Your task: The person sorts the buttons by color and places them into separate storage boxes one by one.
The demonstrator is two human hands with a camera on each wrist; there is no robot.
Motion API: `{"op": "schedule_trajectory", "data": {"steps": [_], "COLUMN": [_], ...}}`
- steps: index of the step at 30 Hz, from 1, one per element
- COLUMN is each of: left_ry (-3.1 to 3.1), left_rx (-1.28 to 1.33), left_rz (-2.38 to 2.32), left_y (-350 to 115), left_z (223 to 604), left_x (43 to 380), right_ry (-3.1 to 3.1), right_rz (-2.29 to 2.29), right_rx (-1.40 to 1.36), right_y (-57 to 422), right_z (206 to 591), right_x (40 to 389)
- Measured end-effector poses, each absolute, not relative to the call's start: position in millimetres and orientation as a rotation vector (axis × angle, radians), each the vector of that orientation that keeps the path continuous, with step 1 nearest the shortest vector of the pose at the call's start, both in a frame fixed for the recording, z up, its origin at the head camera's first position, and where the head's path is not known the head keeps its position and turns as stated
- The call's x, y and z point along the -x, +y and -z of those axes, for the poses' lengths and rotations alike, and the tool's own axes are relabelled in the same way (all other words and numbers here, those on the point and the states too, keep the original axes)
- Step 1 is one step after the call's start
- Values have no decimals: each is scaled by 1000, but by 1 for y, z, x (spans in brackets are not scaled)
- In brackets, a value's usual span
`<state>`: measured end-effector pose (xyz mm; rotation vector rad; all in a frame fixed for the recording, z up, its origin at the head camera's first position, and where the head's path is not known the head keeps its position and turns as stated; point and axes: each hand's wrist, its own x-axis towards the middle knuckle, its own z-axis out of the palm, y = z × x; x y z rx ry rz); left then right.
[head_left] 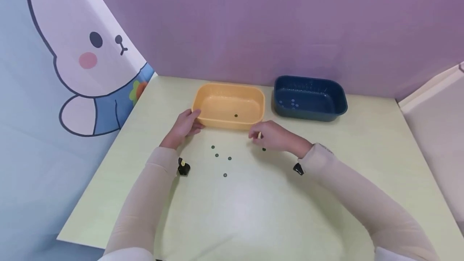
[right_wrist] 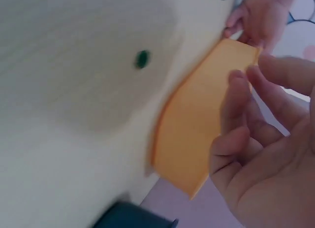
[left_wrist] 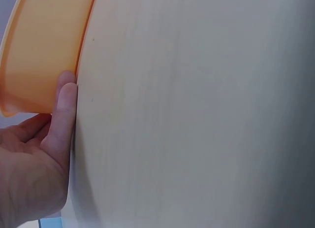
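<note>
An orange basin (head_left: pixel 228 124) stands at the back of the table. My left hand (head_left: pixel 185 126) holds its front left corner, one fingertip at the rim and other fingers low along the outer wall. One small dark green disc (head_left: pixel 236 115) lies in the basin. Beside its front right corner hovers my right hand (head_left: pixel 272 135), fingers loosely bent, with nothing showing between thumb and fingertips in the right wrist view. Just below that hand, another green disc (right_wrist: pixel 142 59) lies on the table. Several more small discs (head_left: pixel 229 158) are scattered in front of the basin.
To the right of the orange basin is a dark blue basin (head_left: pixel 309 115) with several small discs (head_left: pixel 293 104) on its floor. A purple panel (head_left: pixel 253 27) rises behind both basins. A rabbit-print cloth (head_left: pixel 72 104) hangs at the left.
</note>
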<state>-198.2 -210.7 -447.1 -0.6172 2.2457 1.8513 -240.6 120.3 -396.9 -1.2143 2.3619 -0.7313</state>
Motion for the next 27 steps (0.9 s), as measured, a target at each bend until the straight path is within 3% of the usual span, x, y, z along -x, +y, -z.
{"op": "schedule_trajectory", "data": {"steps": [10, 27], "left_ry": [2239, 2228], "left_rx": [637, 643], "left_rz": [-1858, -1850], "left_y": [-209, -208], "left_z": [443, 440], "left_x": [198, 198], "right_ry": [2409, 2490], "right_rz": [392, 287], "right_rx": [1233, 1313], "right_y": [139, 136], "right_z": [419, 427], "right_x": [241, 237]}}
